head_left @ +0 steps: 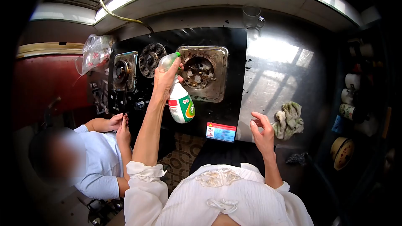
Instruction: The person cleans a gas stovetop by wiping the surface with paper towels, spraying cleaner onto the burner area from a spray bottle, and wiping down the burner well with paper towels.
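My left hand [166, 77] is wrapped round the neck of a white spray bottle [181, 105] with a green and red label and a clear, green-tipped head. The bottle is tilted above the black gas stove [237, 67], beside a dirty square burner pan [220, 84] with white foam-like patches in its well. My right hand [263, 132] hovers near the front of the metal counter, fingers apart and slightly bent, holding nothing. Just right of it, a crumpled, stained cloth [289, 120] lies on the counter.
A person in a light blue shirt [98, 159] is at the left, hands together by the stove edge. A burner ring [150, 60] lies on the stove. A glass mug [251, 16] stands at the back, a plastic bag [97, 52] at the left. Shelves with cups [352, 81] line the right.
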Demonstrator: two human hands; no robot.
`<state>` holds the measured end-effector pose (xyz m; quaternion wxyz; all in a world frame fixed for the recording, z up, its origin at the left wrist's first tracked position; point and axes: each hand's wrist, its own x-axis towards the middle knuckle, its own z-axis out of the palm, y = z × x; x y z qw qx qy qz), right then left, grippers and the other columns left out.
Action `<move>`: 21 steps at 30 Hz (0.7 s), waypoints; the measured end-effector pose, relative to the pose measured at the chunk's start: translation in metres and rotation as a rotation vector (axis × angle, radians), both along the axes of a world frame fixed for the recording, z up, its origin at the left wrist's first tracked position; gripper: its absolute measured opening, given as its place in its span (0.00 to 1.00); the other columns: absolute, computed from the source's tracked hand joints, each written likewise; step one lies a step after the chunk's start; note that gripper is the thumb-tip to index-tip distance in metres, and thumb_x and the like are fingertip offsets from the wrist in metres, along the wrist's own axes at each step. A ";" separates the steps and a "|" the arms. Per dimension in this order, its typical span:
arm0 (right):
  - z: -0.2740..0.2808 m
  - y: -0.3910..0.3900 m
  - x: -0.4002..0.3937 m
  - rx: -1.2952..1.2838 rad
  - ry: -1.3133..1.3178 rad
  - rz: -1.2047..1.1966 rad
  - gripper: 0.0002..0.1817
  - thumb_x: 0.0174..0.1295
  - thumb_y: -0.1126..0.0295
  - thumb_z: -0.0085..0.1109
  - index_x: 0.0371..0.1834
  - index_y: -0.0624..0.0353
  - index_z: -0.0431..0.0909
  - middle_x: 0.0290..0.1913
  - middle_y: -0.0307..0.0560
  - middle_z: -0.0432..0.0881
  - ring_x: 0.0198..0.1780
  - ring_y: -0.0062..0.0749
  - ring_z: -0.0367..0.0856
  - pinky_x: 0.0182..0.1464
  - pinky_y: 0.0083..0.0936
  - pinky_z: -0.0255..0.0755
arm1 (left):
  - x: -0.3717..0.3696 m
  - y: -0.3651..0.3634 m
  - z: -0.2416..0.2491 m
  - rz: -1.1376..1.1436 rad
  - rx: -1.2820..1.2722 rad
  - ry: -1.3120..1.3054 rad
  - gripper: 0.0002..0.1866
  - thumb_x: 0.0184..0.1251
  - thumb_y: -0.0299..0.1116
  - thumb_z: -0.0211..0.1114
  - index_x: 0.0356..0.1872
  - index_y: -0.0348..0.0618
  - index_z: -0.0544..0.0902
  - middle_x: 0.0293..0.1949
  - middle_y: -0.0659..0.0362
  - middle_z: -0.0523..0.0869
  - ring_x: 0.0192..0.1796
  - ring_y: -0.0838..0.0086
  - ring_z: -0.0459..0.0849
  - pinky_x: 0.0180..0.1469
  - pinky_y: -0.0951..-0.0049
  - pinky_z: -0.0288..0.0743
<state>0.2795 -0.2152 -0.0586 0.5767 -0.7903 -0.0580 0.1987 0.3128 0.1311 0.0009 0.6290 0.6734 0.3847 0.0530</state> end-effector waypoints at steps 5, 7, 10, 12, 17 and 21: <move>0.002 0.003 0.000 -0.014 0.016 0.025 0.14 0.62 0.77 0.59 0.52 0.64 0.79 0.49 0.49 0.82 0.44 0.33 0.84 0.47 0.26 0.77 | 0.014 0.015 0.014 -0.113 0.226 0.240 0.20 0.63 0.50 0.69 0.39 0.40 0.84 0.28 0.63 0.83 0.19 0.81 0.79 0.22 0.79 0.73; 0.002 0.003 0.001 -0.012 0.010 0.029 0.15 0.63 0.77 0.59 0.52 0.64 0.79 0.49 0.49 0.82 0.44 0.33 0.84 0.47 0.26 0.77 | 0.018 0.019 0.005 -0.213 0.328 0.263 0.22 0.61 0.51 0.69 0.34 0.37 0.85 0.21 0.63 0.81 0.19 0.79 0.79 0.24 0.76 0.73; 0.004 0.003 0.001 -0.003 -0.002 0.042 0.15 0.63 0.76 0.59 0.53 0.64 0.79 0.49 0.49 0.82 0.45 0.33 0.84 0.48 0.26 0.77 | 0.020 0.032 -0.001 -0.285 0.374 0.294 0.23 0.61 0.52 0.68 0.34 0.37 0.85 0.22 0.63 0.81 0.20 0.79 0.79 0.24 0.76 0.74; 0.002 0.002 0.001 0.019 -0.015 0.023 0.15 0.63 0.76 0.59 0.53 0.63 0.79 0.49 0.49 0.82 0.45 0.33 0.84 0.47 0.26 0.77 | 0.019 0.032 0.007 -0.236 0.264 0.329 0.22 0.62 0.52 0.68 0.34 0.39 0.85 0.25 0.63 0.83 0.19 0.80 0.78 0.23 0.78 0.73; -0.001 -0.002 0.000 -0.007 0.012 0.014 0.15 0.63 0.76 0.59 0.53 0.63 0.78 0.50 0.49 0.82 0.45 0.34 0.84 0.48 0.27 0.77 | 0.028 0.026 0.017 -0.281 0.086 0.281 0.21 0.66 0.51 0.67 0.46 0.44 0.83 0.33 0.64 0.84 0.20 0.83 0.76 0.22 0.83 0.71; -0.001 -0.002 0.003 -0.009 0.002 0.003 0.15 0.63 0.76 0.59 0.53 0.63 0.78 0.50 0.49 0.82 0.45 0.33 0.84 0.48 0.26 0.77 | 0.054 0.003 0.010 -0.427 0.216 0.347 0.22 0.65 0.53 0.67 0.45 0.42 0.83 0.30 0.64 0.81 0.20 0.82 0.75 0.23 0.80 0.72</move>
